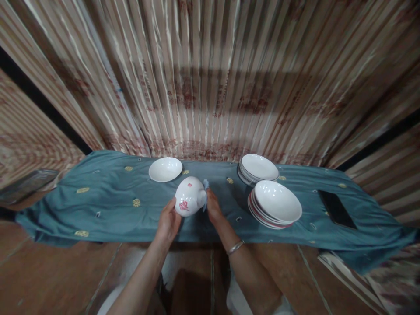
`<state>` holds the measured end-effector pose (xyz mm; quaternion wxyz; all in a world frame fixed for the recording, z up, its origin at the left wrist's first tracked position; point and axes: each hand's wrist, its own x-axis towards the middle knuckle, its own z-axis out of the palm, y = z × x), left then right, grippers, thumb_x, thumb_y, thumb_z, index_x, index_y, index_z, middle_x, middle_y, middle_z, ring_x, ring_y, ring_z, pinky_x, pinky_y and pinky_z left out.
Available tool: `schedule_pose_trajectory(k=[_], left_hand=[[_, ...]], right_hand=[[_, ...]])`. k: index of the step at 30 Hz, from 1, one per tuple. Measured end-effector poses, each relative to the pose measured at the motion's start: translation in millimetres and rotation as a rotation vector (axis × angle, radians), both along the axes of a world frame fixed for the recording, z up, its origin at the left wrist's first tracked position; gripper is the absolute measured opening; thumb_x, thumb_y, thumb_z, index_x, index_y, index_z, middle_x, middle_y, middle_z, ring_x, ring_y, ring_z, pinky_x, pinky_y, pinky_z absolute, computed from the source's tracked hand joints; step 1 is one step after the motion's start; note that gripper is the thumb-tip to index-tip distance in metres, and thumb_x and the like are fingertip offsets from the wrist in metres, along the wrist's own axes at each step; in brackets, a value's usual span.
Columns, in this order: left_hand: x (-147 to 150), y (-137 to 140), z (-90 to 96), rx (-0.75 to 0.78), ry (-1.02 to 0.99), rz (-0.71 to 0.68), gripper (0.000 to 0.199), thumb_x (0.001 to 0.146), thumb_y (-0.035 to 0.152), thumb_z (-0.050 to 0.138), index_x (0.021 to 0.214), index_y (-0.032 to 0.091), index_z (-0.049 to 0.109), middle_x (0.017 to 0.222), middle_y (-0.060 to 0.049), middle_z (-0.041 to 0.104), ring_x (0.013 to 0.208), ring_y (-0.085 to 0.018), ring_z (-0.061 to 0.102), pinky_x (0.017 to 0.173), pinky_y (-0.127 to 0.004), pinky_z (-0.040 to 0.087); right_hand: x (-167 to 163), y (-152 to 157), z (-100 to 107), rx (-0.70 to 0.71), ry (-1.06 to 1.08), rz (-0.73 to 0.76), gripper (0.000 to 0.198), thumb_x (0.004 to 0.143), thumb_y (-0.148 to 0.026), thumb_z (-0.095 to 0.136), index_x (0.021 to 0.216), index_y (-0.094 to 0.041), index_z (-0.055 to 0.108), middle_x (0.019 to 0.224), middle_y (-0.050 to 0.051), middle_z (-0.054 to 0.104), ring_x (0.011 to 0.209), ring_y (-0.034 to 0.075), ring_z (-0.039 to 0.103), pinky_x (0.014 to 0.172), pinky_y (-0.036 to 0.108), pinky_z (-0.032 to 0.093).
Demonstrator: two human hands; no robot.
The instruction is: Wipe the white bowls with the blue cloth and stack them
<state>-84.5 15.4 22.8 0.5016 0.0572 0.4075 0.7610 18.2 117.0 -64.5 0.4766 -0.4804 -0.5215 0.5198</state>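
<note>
Over the middle of the table, a white bowl [189, 199] with red markings is tilted on its side, its outside and foot ring showing. My left hand [169, 218] grips its rim from the left, fingers mostly behind it. At the foot, my right hand [213, 205] presses a light blue cloth [205, 194] against the bowl; its fingers are closed round the cloth and partly hidden. Beyond the held bowl, a shallow white bowl [166, 169] sits alone. To the right stand a stack of white bowls [278, 201] and, behind it, a stack of white dishes [260, 168].
A teal patterned cloth [114, 210] covers the long table. A black phone-like slab [337, 208] lies at the right. Striped curtains [210, 87] hang close behind. At the far left is a transparent tray-like object [31, 183]; the tiled floor [197, 271] shows in front.
</note>
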Motion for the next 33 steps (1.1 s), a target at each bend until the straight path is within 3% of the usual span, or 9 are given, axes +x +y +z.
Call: schedule_pose_trajectory(k=[7, 12, 17, 20, 24, 29, 33], left_hand=[[-3.9, 1.0, -1.2, -0.028, -0.059, 0.008, 0.023, 0.084, 0.020, 0.056, 0.103, 0.009, 0.066, 0.094, -0.013, 0.074, 0.095, -0.026, 0.067, 0.085, -0.039, 0.055], [-6.4, 0.5, 1.8, -0.034, -0.097, 0.030, 0.028, 0.083, 0.018, 0.059, 0.111, 0.013, 0.063, 0.087, -0.009, 0.074, 0.086, -0.024, 0.068, 0.082, -0.039, 0.055], [-5.3, 0.6, 7.0, -0.027, -0.130, 0.056, 0.024, 0.089, 0.015, 0.050, 0.109, 0.013, 0.063, 0.080, -0.007, 0.072, 0.073, -0.019, 0.067, 0.082, -0.037, 0.055], [-5.4, 2.2, 4.6, -0.027, -0.148, 0.064, 0.026, 0.090, 0.016, 0.048, 0.112, 0.013, 0.061, 0.081, -0.007, 0.072, 0.071, -0.018, 0.067, 0.081, -0.037, 0.055], [-6.4, 5.6, -1.4, 0.003, -0.171, 0.050, 0.033, 0.089, 0.020, 0.052, 0.120, 0.012, 0.059, 0.092, -0.011, 0.073, 0.082, -0.021, 0.069, 0.082, -0.034, 0.055], [-5.7, 8.3, -4.5, 0.028, -0.177, 0.066, 0.034, 0.090, 0.020, 0.049, 0.121, 0.010, 0.057, 0.095, -0.013, 0.073, 0.078, -0.019, 0.069, 0.082, -0.033, 0.055], [-3.5, 7.1, -3.7, 0.036, -0.140, 0.038, 0.029, 0.088, 0.022, 0.052, 0.113, 0.008, 0.061, 0.089, -0.012, 0.073, 0.075, -0.019, 0.069, 0.081, -0.032, 0.055]], right_hand=[[-9.2, -18.2, -5.9, 0.085, -0.053, -0.010, 0.054, 0.094, -0.051, 0.029, 0.111, -0.016, 0.066, 0.107, 0.011, 0.071, 0.101, 0.022, 0.066, 0.086, 0.034, 0.051], [-12.8, -34.2, 0.2, 0.153, -0.171, 0.002, 0.054, 0.096, -0.049, 0.027, 0.121, -0.013, 0.059, 0.117, 0.013, 0.066, 0.107, 0.021, 0.063, 0.090, 0.035, 0.049], [-12.8, -51.6, 3.9, 0.355, -0.361, 0.011, 0.054, 0.097, -0.046, 0.028, 0.138, -0.013, 0.042, 0.130, 0.014, 0.057, 0.122, 0.021, 0.053, 0.100, 0.037, 0.042], [-15.0, -62.5, 2.2, 0.441, -0.403, 0.009, 0.058, 0.097, -0.043, 0.029, 0.146, -0.012, 0.028, 0.137, 0.017, 0.049, 0.129, 0.023, 0.045, 0.103, 0.041, 0.039], [-18.4, -77.9, 1.9, 0.450, -0.536, 0.010, 0.064, 0.096, -0.041, 0.030, 0.148, -0.006, 0.018, 0.147, 0.024, 0.033, 0.139, 0.030, 0.030, 0.106, 0.051, 0.034], [-15.5, -92.9, 13.8, 0.623, -0.620, 0.052, 0.069, 0.095, -0.030, 0.035, 0.150, -0.014, -0.002, 0.154, 0.023, 0.014, 0.142, 0.034, 0.019, 0.106, 0.057, 0.033], [-9.2, -93.8, 27.8, 0.740, -0.695, 0.083, 0.066, 0.094, -0.024, 0.036, 0.151, -0.015, 0.002, 0.155, 0.022, 0.010, 0.143, 0.034, 0.015, 0.105, 0.057, 0.034]])
